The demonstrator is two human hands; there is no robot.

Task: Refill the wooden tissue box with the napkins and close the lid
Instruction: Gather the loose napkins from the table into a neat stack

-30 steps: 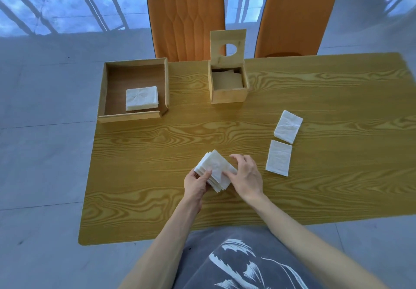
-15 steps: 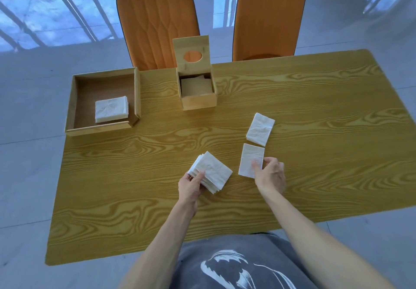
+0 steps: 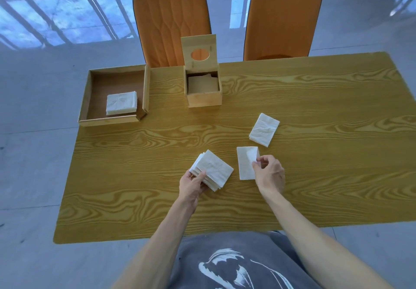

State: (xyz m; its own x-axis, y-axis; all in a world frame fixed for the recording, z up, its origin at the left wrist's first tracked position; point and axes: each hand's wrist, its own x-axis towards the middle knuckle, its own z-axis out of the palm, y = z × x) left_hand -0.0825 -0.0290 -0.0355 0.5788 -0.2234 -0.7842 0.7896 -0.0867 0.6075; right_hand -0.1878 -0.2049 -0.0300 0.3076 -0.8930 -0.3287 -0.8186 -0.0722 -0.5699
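The wooden tissue box [image 3: 204,99] stands at the table's far side, its lid [image 3: 199,51] with a round hole tipped up and napkins visible inside. My left hand [image 3: 192,183] grips a stack of white napkins [image 3: 212,170] near the front middle of the table. To its right my right hand [image 3: 268,173] pinches the right edge of a single napkin [image 3: 245,162], lifting that edge off the table. Another napkin [image 3: 264,129] lies flat beyond it.
A shallow wooden tray [image 3: 144,90] at the far left holds a small napkin stack [image 3: 121,102]. Two orange chairs [image 3: 172,21] stand behind the table [image 3: 315,131]. My grey shirt fills the bottom of the view.
My right hand left the stack, moved right to the single napkin and pinched its edge up. My left hand still holds the stack. The camera view shifted.
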